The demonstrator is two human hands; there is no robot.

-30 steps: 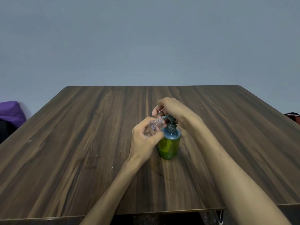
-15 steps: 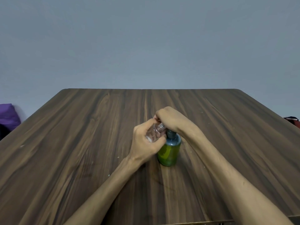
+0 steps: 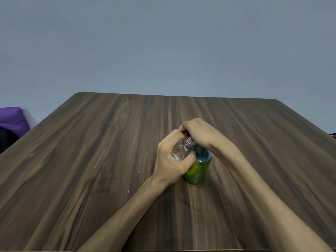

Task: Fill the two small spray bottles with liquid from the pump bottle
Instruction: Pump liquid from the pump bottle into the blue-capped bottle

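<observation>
Plain grey wall behind, and a dark wood-grain worktop (image 3: 91,170) with a few pale specks on it; some purple fabric (image 3: 12,119) pokes in at the far left edge. Progress-wise, looks like the filling is underway on one bottle: the left hand (image 3: 172,160) has its fingers and thumb wrapped round a small clear spray bottle (image 3: 183,149), cap off, tilted so its threaded neck points up at the pump spout. Can't really tell how much liquid is in it, seems mostly clear. The second small bottle isn't anywhere in view, so I'd guess that one's still to do, plus capping.

The right hand (image 3: 198,133) is curled down over the pump head, hiding it, so it's gripping or pressing it. The green pump bottle (image 3: 198,170) stands upright mid-worktop, directly under the right hand and touching the left hand's thumb side.
</observation>
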